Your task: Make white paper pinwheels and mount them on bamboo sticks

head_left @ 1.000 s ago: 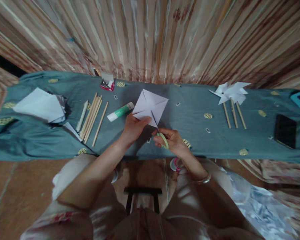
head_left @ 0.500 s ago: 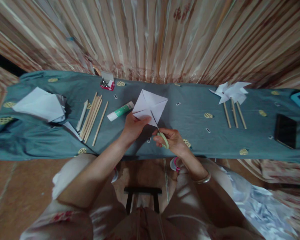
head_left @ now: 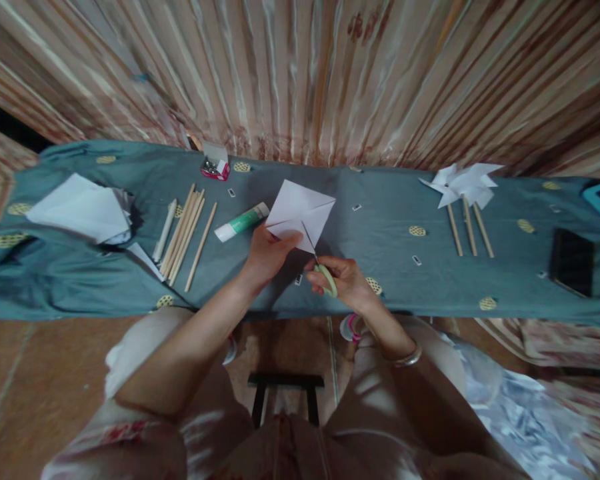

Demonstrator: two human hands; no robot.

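Above the cloth-covered desk (head_left: 380, 280), the left hand (head_left: 266, 257) pinches the near corner of a creased white paper square (head_left: 300, 212), while the right hand (head_left: 345, 280) grips green-handled scissors (head_left: 323, 272) whose blades reach into its lower edge.

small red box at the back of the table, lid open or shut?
Open. The red box has its pale flap standing up behind it, and small metallic pieces show inside. What they are is too small to tell.

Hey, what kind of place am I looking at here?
Probably a home craft corner: a cloth-covered table before a curtain, with finished paper pinwheels, wooden sticks and a glue stick laid out.
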